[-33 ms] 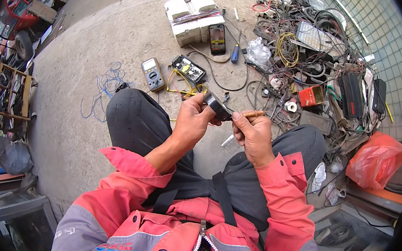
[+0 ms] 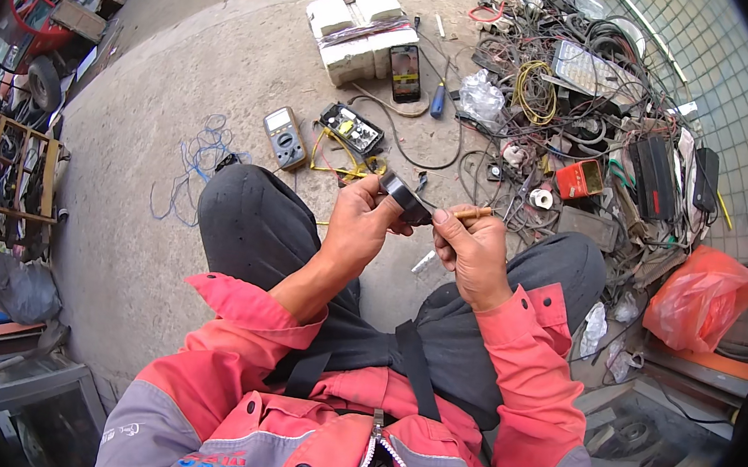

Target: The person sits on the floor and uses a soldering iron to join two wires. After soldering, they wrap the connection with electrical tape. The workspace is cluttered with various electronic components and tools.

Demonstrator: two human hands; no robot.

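Note:
My left hand (image 2: 359, 223) is closed around a roll of black tape (image 2: 405, 199), held above the gap between my knees. Close beside it, the pinched fingers of my right hand (image 2: 473, 252) seem to meet a short strip coming off the roll. A tan, stick-like piece (image 2: 473, 213) with a rounded end pokes out from the right hand; its exact kind cannot be made out. Beyond my hands lies an opened black case with a circuit board (image 2: 352, 129), with yellow wires (image 2: 326, 156) near it. To its left rests a multimeter (image 2: 285, 139).
A phone (image 2: 404, 73) leans on a white foam block (image 2: 357, 33). A blue-handled screwdriver (image 2: 438, 101) lies beside it. Tangled cables (image 2: 538, 91) and scrap pile up at the right, near a red plastic bag (image 2: 706, 299). Loose blue wire (image 2: 203, 154) lies left; a rusty frame (image 2: 8, 164) stands farther left.

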